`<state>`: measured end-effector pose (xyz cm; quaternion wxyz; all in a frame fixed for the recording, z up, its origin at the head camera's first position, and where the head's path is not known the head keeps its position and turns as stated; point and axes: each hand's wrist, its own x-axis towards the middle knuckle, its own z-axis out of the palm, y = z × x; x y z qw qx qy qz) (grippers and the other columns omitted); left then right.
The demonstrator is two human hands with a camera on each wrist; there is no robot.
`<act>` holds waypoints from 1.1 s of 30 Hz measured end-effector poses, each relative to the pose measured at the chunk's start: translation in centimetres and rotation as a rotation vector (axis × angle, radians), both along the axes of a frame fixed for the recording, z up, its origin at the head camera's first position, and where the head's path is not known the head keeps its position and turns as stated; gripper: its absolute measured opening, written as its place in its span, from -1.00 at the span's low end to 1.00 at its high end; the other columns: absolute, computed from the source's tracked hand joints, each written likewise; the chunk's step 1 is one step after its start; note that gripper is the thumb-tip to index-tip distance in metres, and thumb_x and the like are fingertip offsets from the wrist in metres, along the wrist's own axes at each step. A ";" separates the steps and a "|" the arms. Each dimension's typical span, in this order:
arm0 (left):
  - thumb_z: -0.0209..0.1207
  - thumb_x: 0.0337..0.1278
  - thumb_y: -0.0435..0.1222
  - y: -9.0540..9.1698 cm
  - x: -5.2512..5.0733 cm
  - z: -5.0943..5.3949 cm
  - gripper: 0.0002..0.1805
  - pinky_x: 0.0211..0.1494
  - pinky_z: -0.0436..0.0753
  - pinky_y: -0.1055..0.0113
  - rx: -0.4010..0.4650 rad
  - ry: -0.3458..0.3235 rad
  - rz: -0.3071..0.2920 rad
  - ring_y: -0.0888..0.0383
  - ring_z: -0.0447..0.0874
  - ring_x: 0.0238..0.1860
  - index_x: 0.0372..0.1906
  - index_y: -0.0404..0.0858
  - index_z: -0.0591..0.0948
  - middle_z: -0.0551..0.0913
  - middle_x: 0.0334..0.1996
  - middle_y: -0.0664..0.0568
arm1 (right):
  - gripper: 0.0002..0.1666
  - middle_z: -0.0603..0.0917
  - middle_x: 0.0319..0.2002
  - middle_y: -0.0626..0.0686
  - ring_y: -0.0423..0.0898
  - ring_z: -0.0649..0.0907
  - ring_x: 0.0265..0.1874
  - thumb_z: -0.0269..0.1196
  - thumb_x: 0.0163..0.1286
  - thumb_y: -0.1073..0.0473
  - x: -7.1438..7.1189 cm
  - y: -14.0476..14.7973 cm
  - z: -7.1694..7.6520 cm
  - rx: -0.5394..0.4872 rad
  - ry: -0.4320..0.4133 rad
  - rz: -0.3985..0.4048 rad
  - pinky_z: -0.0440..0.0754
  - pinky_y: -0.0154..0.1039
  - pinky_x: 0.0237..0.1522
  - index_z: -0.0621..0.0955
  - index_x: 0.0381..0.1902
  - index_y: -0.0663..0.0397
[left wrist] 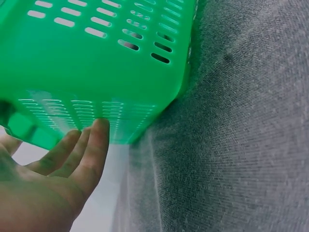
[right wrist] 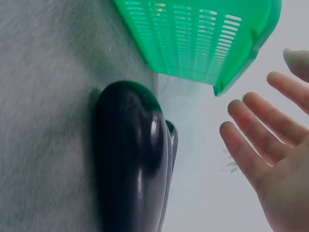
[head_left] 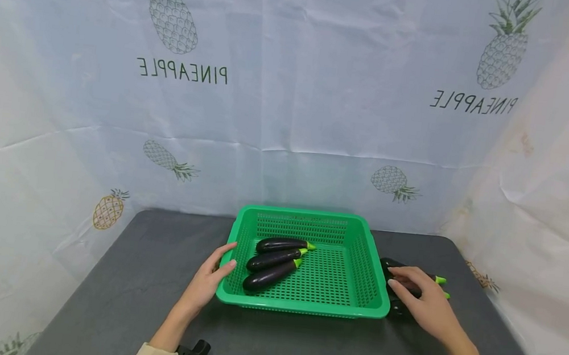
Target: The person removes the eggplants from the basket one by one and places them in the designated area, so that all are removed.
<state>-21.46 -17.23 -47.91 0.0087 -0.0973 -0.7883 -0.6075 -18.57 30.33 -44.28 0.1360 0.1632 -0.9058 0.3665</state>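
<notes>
A green plastic basket [head_left: 303,307] with slotted walls stands on the dark table. Inside it, toward the left, lie three dark purple eggplants [head_left: 273,261] with bright green stems. My left hand [head_left: 204,284] is at the basket's left side; the left wrist view shows its nearly straight fingers [left wrist: 91,154] against the outer wall. To the right of the basket, my right hand [head_left: 424,302] hovers over more eggplants [right wrist: 130,164] lying on the table, partly hidden under it in the head view. Its fingers [right wrist: 256,135] are spread and hold nothing in the right wrist view.
A grey-black cloth covers the table [head_left: 151,279]. Behind it and at both sides hangs a pale curtain [head_left: 290,115] printed with pineapples. Dark straps with small devices [head_left: 194,353] sit at both wrists.
</notes>
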 end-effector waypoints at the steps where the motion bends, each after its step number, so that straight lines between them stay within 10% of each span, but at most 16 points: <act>1: 0.03 0.58 -0.10 0.0 0.0 0.0 -0.45 0.50 -0.03 -0.35 -0.002 -0.002 0.000 -0.18 -0.18 0.61 0.55 0.00 0.28 0.07 0.60 -0.10 | -0.64 0.64 0.07 0.11 -0.38 0.61 -0.07 0.21 0.56 0.14 -0.1 -0.2 0.1 -0.009 -0.011 0.006 0.65 -0.30 -0.11 0.62 0.23 0.08; 14: 0.04 0.55 0.01 -0.5 -0.1 0.5 -0.38 0.51 0.03 -0.32 -0.061 -0.005 -0.038 -0.19 -0.13 0.61 0.57 -0.01 0.26 0.09 0.60 -0.07 | -0.46 0.51 0.30 0.15 0.00 0.64 0.06 0.14 0.61 0.03 -1.5 -1.0 -1.1 -0.104 -0.212 0.084 0.65 -0.11 -0.07 0.43 0.47 -0.03; 33: 0.04 0.56 0.00 -1.0 0.3 1.1 -0.38 0.49 0.12 -0.30 -0.108 -0.014 -0.039 -0.22 -0.07 0.59 0.57 -0.04 0.26 0.08 0.59 -0.15 | -0.40 0.38 0.44 0.22 0.29 0.52 0.27 0.18 0.58 0.03 -2.7 -2.0 -2.3 -0.148 -0.237 0.131 0.57 0.19 0.11 0.39 0.50 -0.02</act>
